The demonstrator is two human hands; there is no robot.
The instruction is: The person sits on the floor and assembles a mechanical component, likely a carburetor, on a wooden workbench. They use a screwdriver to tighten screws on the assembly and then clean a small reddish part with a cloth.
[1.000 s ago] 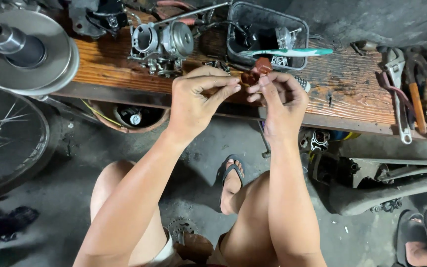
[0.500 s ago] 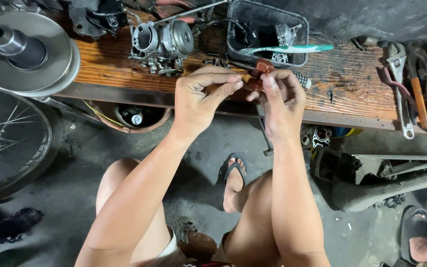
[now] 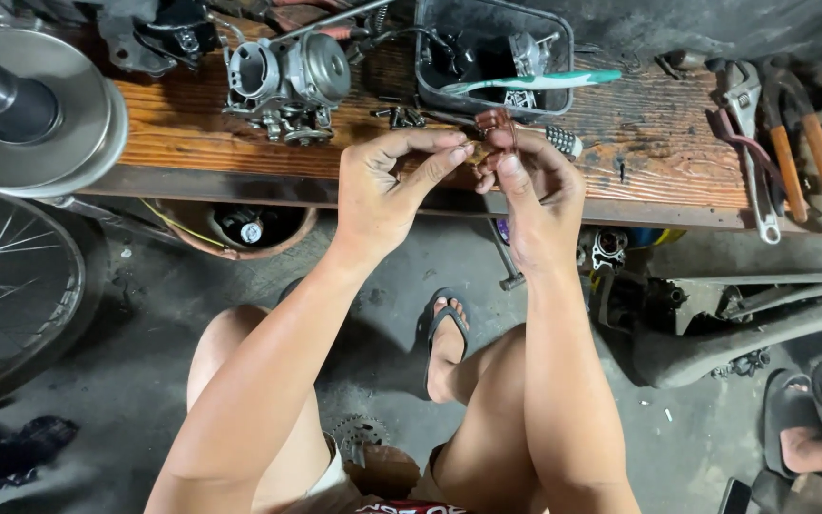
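Nearest the camera are the person's bare knees and forearms, and a foot in a black sandal planted on the grey concrete floor. Both arms rise to the front edge of the wooden tabletop, where the two hands meet.

The left hand has its thumb and forefinger pinched almost together, their tips touching the small brownish-red part. The right hand is curled closed around the lower end of that part, thumb pressed up along it, so that only its upper end shows above the fingertips. The part sits between the two grips, just over the tabletop's edge, and what kind of piece it is cannot be told.

Just beside the right hand lies a small knurled metal piece, and a few loose screws lie close behind the left fingertips. Farther back stand a grey metal carburetor on the left and a dark plastic tray with a teal toothbrush resting across its rim. At the far left is a large round metal pulley, with a spoked wheel below it. At the far right lie an adjustable wrench and orange-handled pliers. Another person's sandalled foot shows at the lower right.
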